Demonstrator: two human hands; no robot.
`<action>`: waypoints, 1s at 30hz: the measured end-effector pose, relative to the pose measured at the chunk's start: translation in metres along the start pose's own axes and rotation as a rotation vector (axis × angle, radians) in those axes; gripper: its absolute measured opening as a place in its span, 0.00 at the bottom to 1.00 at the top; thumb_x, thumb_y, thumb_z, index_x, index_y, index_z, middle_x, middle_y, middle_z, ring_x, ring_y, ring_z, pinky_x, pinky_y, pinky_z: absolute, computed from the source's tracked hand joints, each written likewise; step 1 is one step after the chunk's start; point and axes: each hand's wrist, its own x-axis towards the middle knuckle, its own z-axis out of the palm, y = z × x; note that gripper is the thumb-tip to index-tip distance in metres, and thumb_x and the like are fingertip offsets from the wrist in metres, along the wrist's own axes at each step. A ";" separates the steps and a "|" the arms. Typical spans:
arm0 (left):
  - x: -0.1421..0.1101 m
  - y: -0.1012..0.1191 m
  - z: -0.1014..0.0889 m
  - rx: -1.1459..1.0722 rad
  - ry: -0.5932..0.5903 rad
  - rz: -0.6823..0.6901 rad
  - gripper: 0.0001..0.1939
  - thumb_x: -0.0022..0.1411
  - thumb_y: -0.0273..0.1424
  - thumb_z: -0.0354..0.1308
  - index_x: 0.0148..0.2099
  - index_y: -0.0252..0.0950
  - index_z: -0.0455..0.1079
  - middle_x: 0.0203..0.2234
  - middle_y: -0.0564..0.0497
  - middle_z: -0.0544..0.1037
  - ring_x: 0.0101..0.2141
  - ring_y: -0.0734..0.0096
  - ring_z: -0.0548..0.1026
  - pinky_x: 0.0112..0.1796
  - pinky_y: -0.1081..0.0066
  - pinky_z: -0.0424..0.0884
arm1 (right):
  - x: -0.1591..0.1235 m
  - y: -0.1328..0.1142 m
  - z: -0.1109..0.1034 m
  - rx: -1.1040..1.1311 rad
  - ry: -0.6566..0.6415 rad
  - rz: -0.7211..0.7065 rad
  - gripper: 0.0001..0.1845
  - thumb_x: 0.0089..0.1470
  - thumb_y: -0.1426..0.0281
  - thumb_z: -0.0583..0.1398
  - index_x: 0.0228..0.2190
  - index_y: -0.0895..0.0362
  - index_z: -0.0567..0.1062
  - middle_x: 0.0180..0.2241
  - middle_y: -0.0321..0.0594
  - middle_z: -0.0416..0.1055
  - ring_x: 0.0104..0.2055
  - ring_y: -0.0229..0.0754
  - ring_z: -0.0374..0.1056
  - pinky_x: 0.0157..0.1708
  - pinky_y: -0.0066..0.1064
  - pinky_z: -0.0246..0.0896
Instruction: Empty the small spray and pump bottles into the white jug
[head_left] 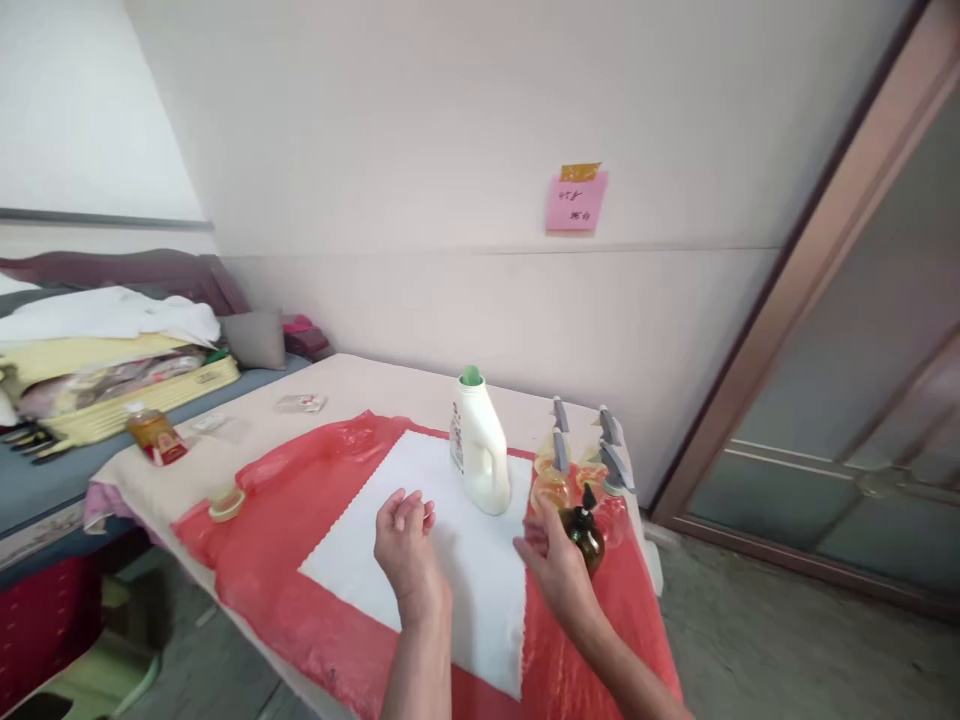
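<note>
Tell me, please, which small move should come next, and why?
Probably bring the right hand to the handle of the white jug: the jug stands upright on the white sheet, its handle faces right, and that hand appears empty.

A creamy-white plastic jug (481,450) stood upright, toward the far and right edges of the desk (360,385). Its body widened below a narrow neck, a green piece (471,376) sat in its mouth, and a moulded handle ran down its right side. Dark lettering marked the side facing left. A glossy, dark pump bottle (589,545), rounded in the body, stood nearer the desk's right edge, its black pump head (589,498) on top. The right hand (553,565) partly hid its left side; whether they touched was unclear.
</note>
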 end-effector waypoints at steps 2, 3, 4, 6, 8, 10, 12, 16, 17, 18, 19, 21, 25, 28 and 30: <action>0.008 0.005 -0.002 -0.041 0.042 -0.007 0.14 0.54 0.28 0.62 0.44 0.34 0.70 0.37 0.47 0.77 0.31 0.72 0.77 0.38 0.67 0.73 | 0.029 -0.005 0.019 -0.019 0.035 -0.011 0.40 0.49 0.62 0.61 0.62 0.55 0.58 0.51 0.49 0.71 0.54 0.53 0.67 0.52 0.47 0.62; 0.012 0.006 -0.003 -0.056 0.058 -0.011 0.13 0.54 0.28 0.62 0.44 0.34 0.70 0.36 0.48 0.77 0.31 0.72 0.77 0.37 0.68 0.73 | 0.045 -0.008 0.029 -0.031 0.054 -0.011 0.42 0.49 0.63 0.63 0.63 0.55 0.56 0.53 0.50 0.69 0.57 0.55 0.64 0.55 0.49 0.59; 0.015 0.008 -0.005 -0.068 0.070 -0.013 0.13 0.53 0.28 0.62 0.43 0.34 0.70 0.36 0.48 0.77 0.31 0.72 0.76 0.37 0.68 0.73 | 0.062 -0.011 0.039 -0.040 0.070 -0.012 0.43 0.48 0.64 0.64 0.63 0.55 0.55 0.55 0.51 0.67 0.59 0.56 0.61 0.56 0.51 0.58; 0.022 0.009 -0.007 -0.086 0.090 -0.013 0.13 0.53 0.28 0.62 0.43 0.34 0.70 0.35 0.49 0.77 0.31 0.73 0.76 0.37 0.68 0.72 | 0.092 -0.015 0.057 -0.052 0.092 -0.003 0.41 0.50 0.64 0.65 0.62 0.54 0.57 0.56 0.50 0.65 0.59 0.56 0.61 0.56 0.53 0.57; 0.026 0.010 -0.009 -0.097 0.101 -0.019 0.13 0.53 0.27 0.62 0.43 0.34 0.69 0.35 0.49 0.77 0.31 0.73 0.76 0.37 0.69 0.72 | 0.112 -0.016 0.071 -0.050 0.097 0.018 0.29 0.57 0.63 0.62 0.57 0.55 0.64 0.55 0.47 0.66 0.54 0.52 0.66 0.52 0.51 0.63; 0.027 0.010 -0.009 -0.102 0.101 -0.038 0.13 0.54 0.27 0.61 0.44 0.35 0.69 0.36 0.48 0.77 0.31 0.73 0.76 0.37 0.69 0.71 | 0.121 -0.014 0.077 -0.034 0.091 0.031 0.21 0.60 0.62 0.60 0.53 0.56 0.68 0.52 0.45 0.68 0.48 0.47 0.69 0.47 0.47 0.67; 0.026 0.010 -0.008 -0.103 0.094 -0.055 0.14 0.55 0.27 0.61 0.44 0.35 0.69 0.37 0.48 0.77 0.32 0.72 0.77 0.37 0.69 0.71 | 0.120 -0.011 0.075 -0.004 0.071 0.021 0.20 0.61 0.62 0.59 0.52 0.56 0.69 0.50 0.44 0.70 0.46 0.46 0.70 0.45 0.45 0.69; 0.023 0.009 -0.003 -0.114 0.087 -0.093 0.14 0.54 0.27 0.61 0.44 0.34 0.68 0.37 0.47 0.78 0.31 0.72 0.77 0.36 0.69 0.71 | 0.104 -0.008 0.061 0.078 -0.059 -0.068 0.19 0.59 0.62 0.61 0.50 0.57 0.70 0.47 0.42 0.72 0.46 0.45 0.70 0.47 0.45 0.67; 0.022 0.008 -0.001 -0.119 0.084 -0.102 0.14 0.54 0.26 0.60 0.44 0.34 0.68 0.36 0.47 0.77 0.31 0.73 0.77 0.36 0.70 0.71 | 0.100 -0.008 0.058 0.098 -0.102 -0.091 0.19 0.58 0.62 0.61 0.49 0.56 0.71 0.47 0.42 0.73 0.46 0.45 0.70 0.47 0.45 0.67; 0.021 0.007 0.000 -0.120 0.076 -0.111 0.14 0.54 0.26 0.60 0.44 0.34 0.68 0.37 0.46 0.78 0.31 0.73 0.77 0.36 0.70 0.71 | 0.096 -0.009 0.056 0.113 -0.137 -0.110 0.18 0.58 0.63 0.62 0.49 0.56 0.72 0.46 0.41 0.73 0.46 0.45 0.70 0.48 0.45 0.66; 0.020 0.005 0.001 -0.115 0.060 -0.121 0.14 0.54 0.26 0.60 0.44 0.34 0.68 0.37 0.46 0.78 0.31 0.73 0.77 0.36 0.70 0.71 | 0.093 -0.009 0.055 0.123 -0.161 -0.123 0.18 0.58 0.63 0.62 0.48 0.56 0.72 0.47 0.42 0.73 0.46 0.45 0.70 0.48 0.45 0.66; 0.018 0.003 0.004 -0.083 0.017 -0.158 0.14 0.54 0.25 0.60 0.44 0.34 0.68 0.37 0.46 0.78 0.31 0.72 0.77 0.36 0.70 0.71 | 0.089 -0.010 0.054 0.129 -0.170 -0.132 0.18 0.59 0.63 0.61 0.49 0.57 0.71 0.49 0.43 0.72 0.47 0.46 0.70 0.48 0.46 0.66; 0.012 -0.002 0.006 -0.014 -0.077 -0.230 0.15 0.53 0.26 0.62 0.45 0.34 0.68 0.37 0.45 0.78 0.33 0.69 0.78 0.35 0.69 0.71 | 0.087 -0.011 0.053 0.134 -0.180 -0.106 0.19 0.60 0.62 0.60 0.50 0.57 0.70 0.50 0.44 0.70 0.47 0.46 0.70 0.46 0.45 0.68; 0.006 -0.003 0.007 -0.013 -0.105 -0.206 0.16 0.52 0.27 0.64 0.44 0.34 0.68 0.37 0.45 0.78 0.33 0.69 0.78 0.36 0.69 0.71 | 0.084 -0.014 0.051 0.140 -0.220 -0.087 0.18 0.60 0.62 0.60 0.49 0.58 0.71 0.49 0.43 0.71 0.45 0.45 0.71 0.43 0.43 0.70; 0.004 -0.004 0.008 -0.013 -0.118 -0.191 0.16 0.53 0.27 0.64 0.44 0.35 0.68 0.37 0.46 0.77 0.34 0.70 0.77 0.36 0.70 0.71 | 0.079 -0.017 0.053 0.128 -0.229 -0.078 0.18 0.60 0.62 0.60 0.49 0.58 0.71 0.48 0.43 0.71 0.45 0.45 0.71 0.43 0.42 0.70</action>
